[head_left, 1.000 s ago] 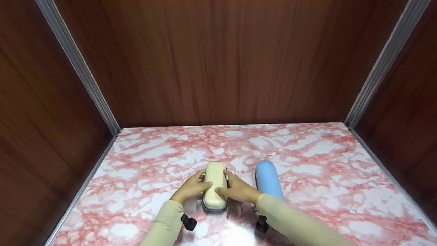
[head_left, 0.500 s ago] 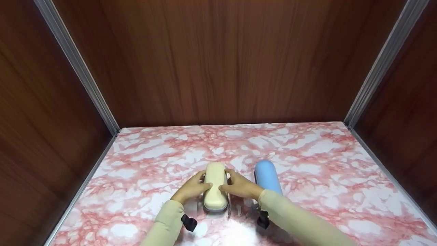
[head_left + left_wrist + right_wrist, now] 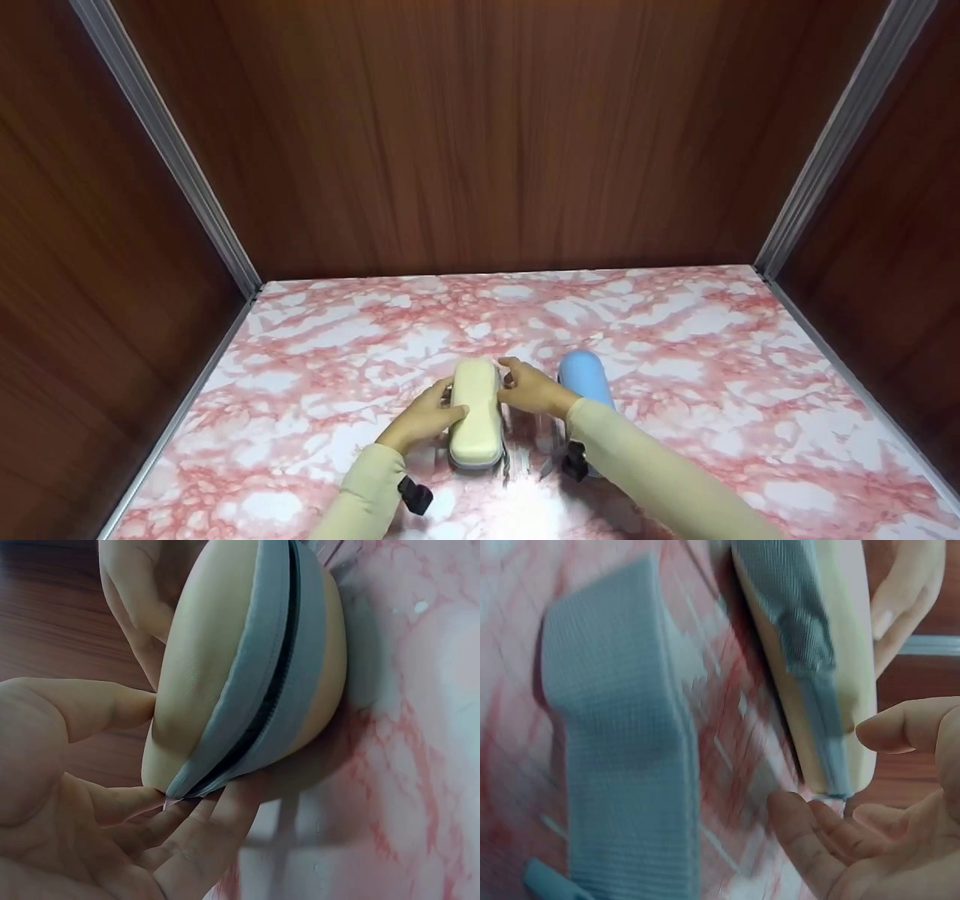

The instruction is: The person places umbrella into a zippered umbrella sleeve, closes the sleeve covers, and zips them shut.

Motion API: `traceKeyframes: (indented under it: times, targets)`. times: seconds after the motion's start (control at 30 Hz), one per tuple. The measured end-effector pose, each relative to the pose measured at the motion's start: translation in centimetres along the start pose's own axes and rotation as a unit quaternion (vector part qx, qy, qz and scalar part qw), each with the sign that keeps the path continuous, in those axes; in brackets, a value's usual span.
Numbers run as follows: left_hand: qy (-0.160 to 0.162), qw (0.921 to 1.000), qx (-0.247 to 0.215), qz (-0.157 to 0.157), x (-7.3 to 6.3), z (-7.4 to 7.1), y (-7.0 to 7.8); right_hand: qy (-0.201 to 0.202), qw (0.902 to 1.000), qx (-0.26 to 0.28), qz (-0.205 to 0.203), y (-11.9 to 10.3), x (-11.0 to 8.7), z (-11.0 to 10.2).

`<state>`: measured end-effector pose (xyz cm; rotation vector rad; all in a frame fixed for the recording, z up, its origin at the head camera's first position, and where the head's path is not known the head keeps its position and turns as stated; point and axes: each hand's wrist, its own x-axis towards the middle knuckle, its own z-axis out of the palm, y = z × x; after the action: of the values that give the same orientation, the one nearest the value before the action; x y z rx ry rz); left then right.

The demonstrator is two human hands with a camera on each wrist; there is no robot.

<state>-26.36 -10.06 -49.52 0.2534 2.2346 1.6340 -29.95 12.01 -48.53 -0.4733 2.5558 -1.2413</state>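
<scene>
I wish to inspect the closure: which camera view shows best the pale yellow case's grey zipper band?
The left wrist view: the grey zipper band faces that camera, large, its dark middle line clear. The right wrist view shows another side, partly under a ribbed strap; the head view, only a thin edge.

The shell of the cream case (image 3: 475,409) is finished in a smooth, faintly grained, leather-like skin with a soft sheen. Its zip band (image 3: 246,682) is made of matt woven fabric. The blue case (image 3: 585,375) is smooth-surfaced. The wide strap (image 3: 622,742) is woven in ribbed cloth. Light is reflected by the glossy, marble-patterned tabletop (image 3: 322,330). The back panel (image 3: 480,135) is faced in wood grain; the corner rails (image 3: 171,150) are formed of grey metal.
</scene>
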Motion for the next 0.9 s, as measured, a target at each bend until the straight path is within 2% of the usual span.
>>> traceKeyframes:
  times: [0.17,0.33,0.5,0.9]
  targets:
    - [0.005,0.9994,0.029,0.016,-0.1,0.1,0.0,0.01,0.9999,-0.01,-0.007,0.3,0.8,-0.1]
    - [-0.002,0.999,0.035,0.028,0.0,0.1,0.0,0.005,0.9997,-0.022,-0.008,0.4,1.3,0.0]
    - [-0.003,0.9987,0.038,0.035,0.0,0.0,-0.2,0.007,0.9988,-0.048,-0.012,0.4,1.6,0.2]
    - [0.004,0.9977,0.055,0.039,-0.1,0.0,-0.2,0.025,0.9972,-0.071,-0.008,0.8,2.2,0.3]
